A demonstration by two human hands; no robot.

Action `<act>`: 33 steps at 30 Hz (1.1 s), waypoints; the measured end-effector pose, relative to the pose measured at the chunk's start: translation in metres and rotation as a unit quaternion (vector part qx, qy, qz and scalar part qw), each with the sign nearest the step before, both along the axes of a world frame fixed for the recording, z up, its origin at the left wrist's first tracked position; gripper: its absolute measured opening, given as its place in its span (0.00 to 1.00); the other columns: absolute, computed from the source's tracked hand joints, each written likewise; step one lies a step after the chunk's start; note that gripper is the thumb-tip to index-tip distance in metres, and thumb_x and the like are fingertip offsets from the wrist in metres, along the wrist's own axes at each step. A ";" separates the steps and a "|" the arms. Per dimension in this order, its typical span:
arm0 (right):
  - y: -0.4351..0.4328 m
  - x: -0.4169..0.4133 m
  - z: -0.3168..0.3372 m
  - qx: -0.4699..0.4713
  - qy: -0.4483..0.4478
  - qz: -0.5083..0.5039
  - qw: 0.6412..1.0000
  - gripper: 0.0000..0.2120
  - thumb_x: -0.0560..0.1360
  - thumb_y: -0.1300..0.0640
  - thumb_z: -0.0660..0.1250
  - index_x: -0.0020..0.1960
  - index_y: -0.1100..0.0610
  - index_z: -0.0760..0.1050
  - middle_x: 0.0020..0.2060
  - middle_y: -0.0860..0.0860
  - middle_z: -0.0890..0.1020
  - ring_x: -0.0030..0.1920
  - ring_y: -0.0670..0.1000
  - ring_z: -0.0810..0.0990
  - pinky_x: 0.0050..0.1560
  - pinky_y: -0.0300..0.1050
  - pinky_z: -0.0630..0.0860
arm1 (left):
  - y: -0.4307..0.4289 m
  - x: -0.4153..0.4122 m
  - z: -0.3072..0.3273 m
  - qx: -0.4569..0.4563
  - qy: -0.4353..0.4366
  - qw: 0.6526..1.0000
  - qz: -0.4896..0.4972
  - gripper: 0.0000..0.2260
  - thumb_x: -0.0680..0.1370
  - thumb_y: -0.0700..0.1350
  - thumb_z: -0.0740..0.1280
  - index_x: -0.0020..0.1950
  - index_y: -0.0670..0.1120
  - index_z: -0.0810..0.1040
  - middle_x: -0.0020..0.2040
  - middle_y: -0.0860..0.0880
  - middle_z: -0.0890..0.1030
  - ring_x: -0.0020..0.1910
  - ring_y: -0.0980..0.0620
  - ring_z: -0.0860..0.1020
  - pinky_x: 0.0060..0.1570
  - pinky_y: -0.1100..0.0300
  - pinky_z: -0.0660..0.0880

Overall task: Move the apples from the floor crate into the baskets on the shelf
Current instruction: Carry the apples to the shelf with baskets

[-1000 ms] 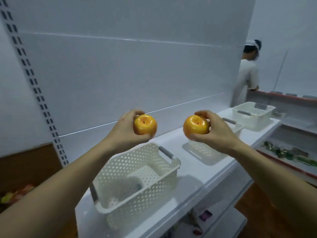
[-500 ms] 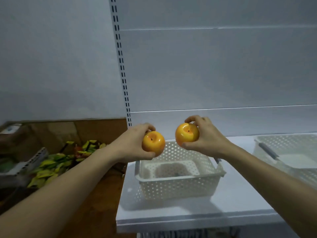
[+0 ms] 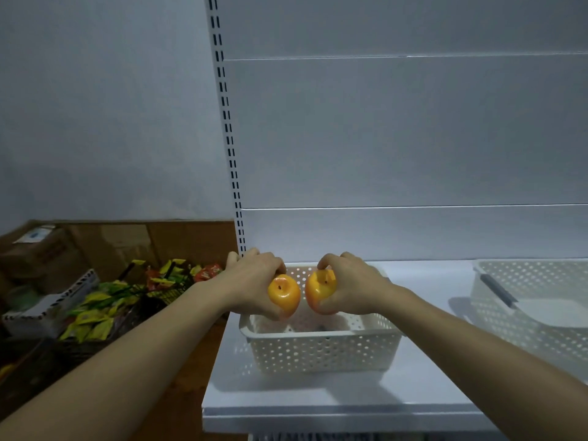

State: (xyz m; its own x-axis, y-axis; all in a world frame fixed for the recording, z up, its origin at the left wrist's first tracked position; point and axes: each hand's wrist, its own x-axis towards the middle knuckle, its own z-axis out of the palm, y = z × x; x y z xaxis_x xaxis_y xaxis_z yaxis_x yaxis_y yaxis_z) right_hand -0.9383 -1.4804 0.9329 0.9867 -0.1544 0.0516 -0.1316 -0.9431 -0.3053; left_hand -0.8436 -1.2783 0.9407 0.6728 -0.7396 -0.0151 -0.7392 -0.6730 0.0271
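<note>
Two hands hold yellow-orange apples side by side over a white perforated basket (image 3: 321,348) at the left end of a white shelf (image 3: 318,405). The left hand (image 3: 254,281) grips one apple (image 3: 284,296) from above; the right hand (image 3: 350,286) is wrapped around the other apple (image 3: 319,289). The fruits nearly touch above the basket's open top. A second basket (image 3: 534,300) stands on the shelf at 3 o'clock. Bright snack packets (image 3: 105,307) lie in a heap at 9 o'clock, near cardboard boxes (image 3: 47,253).
</note>
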 end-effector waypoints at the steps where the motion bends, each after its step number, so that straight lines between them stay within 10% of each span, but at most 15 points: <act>1: 0.000 0.000 -0.002 -0.002 0.003 -0.002 1.000 0.34 0.66 0.42 0.74 0.69 0.45 0.67 0.53 0.46 0.68 0.51 0.51 0.71 0.46 0.46 0.70 | -0.001 0.000 -0.002 0.006 0.006 1.000 -0.002 0.35 0.64 0.70 0.73 0.66 0.57 0.69 0.60 0.56 0.74 0.60 0.53 0.69 0.57 0.48 0.65; 20: 0.006 0.002 -0.016 0.008 0.023 -0.015 1.000 0.38 0.64 0.40 0.77 0.69 0.49 0.69 0.60 0.50 0.72 0.61 0.53 0.74 0.51 0.45 0.71 | -0.008 -0.003 -0.012 0.040 -0.020 0.999 0.015 0.34 0.63 0.69 0.71 0.64 0.54 0.73 0.59 0.52 0.75 0.57 0.49 0.75 0.55 0.48 0.72; 33: -0.010 -0.003 0.049 0.030 -0.062 0.012 0.998 0.30 0.73 0.43 0.73 0.71 0.52 0.71 0.65 0.48 0.78 0.62 0.49 0.76 0.58 0.43 0.74 | 0.041 0.011 0.016 -0.173 -0.031 0.984 0.017 0.29 0.76 0.62 0.68 0.74 0.52 0.69 0.71 0.53 0.73 0.67 0.55 0.73 0.66 0.56 0.73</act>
State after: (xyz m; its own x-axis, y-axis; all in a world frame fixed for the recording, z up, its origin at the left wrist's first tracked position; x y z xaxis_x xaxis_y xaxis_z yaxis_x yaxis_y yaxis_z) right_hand -0.9411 -1.4907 0.9822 0.9765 -0.1379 0.1654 -0.0674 -0.9252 -0.3734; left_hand -0.8325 -1.2375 0.9566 0.6892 -0.6703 0.2752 -0.7236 -0.6559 0.2149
